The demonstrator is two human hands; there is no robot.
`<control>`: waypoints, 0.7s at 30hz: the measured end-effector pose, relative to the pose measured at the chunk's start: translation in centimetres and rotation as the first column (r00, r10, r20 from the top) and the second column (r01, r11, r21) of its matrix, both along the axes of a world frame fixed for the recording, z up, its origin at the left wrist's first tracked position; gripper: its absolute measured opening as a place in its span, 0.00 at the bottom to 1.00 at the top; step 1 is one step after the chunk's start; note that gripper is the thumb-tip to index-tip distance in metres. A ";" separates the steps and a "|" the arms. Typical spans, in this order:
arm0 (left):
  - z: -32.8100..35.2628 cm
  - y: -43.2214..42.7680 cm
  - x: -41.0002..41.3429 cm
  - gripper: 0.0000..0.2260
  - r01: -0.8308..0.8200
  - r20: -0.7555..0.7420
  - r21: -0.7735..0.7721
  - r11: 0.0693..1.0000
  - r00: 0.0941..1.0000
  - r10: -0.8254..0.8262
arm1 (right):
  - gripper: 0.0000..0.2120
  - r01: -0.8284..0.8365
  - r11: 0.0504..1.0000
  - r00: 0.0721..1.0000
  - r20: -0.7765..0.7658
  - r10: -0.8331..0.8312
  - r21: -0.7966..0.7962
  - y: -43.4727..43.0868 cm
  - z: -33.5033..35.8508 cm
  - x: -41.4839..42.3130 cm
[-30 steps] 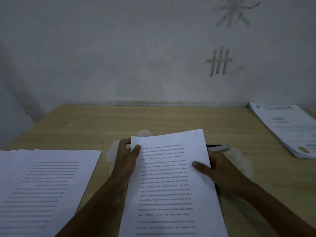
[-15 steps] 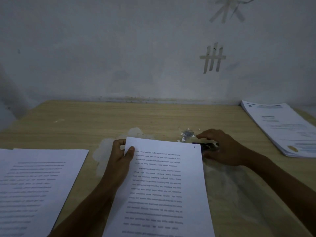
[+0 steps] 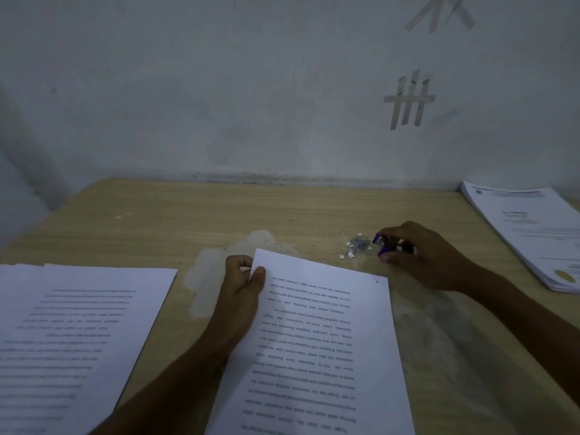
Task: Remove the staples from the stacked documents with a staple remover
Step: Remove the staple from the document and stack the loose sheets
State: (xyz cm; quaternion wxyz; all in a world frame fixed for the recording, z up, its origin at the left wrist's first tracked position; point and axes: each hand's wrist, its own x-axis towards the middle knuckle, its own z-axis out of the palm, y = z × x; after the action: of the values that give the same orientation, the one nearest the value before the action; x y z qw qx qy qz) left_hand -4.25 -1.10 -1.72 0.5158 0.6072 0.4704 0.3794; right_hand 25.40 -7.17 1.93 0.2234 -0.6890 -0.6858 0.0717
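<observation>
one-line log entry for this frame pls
left hand: pinches document corner | right hand: grips staple remover | staple scraps: on table beside remover

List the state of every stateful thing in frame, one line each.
left hand, pinches the far-left corner of the document
document, on the table, print upside down to the camera, that corner lifted
right hand, grips the staple remover
staple remover, held beside the loose staples, clear of the document
loose staples, heaped on the table with paper scraps
left stack, flat, untouched
right stack, flat, untouched
</observation>
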 end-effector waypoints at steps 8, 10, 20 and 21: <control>0.2 0.3 0.6 0.02 0.008 0.041 -0.001 1.000 0.999 -0.008 | 0.22 -0.146 0.989 0.987 -0.066 0.144 -0.022 2.9 3.4 -3.3; 0.3 0.3 0.9 0.03 0.013 0.057 0.001 1.000 0.998 -0.013 | 0.23 -0.216 0.976 0.976 -0.037 0.216 -0.019 3.7 3.7 -4.4; 0.3 0.6 1.3 0.04 0.002 0.123 0.001 1.000 0.992 -0.002 | 0.26 -0.361 0.928 0.927 0.073 0.367 -0.088 6.8 3.4 -7.4; 0.2 0.6 1.3 0.04 0.000 0.127 0.003 1.000 0.992 -0.001 | 0.26 -0.362 0.927 0.925 0.082 0.370 -0.101 6.9 3.4 -7.5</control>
State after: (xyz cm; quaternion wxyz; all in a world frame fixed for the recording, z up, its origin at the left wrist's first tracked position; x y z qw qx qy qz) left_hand -2.99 -0.49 -1.51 0.5439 0.5827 0.4362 0.4176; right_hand 17.85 -0.25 5.31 0.1425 -0.5602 -0.8090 0.1067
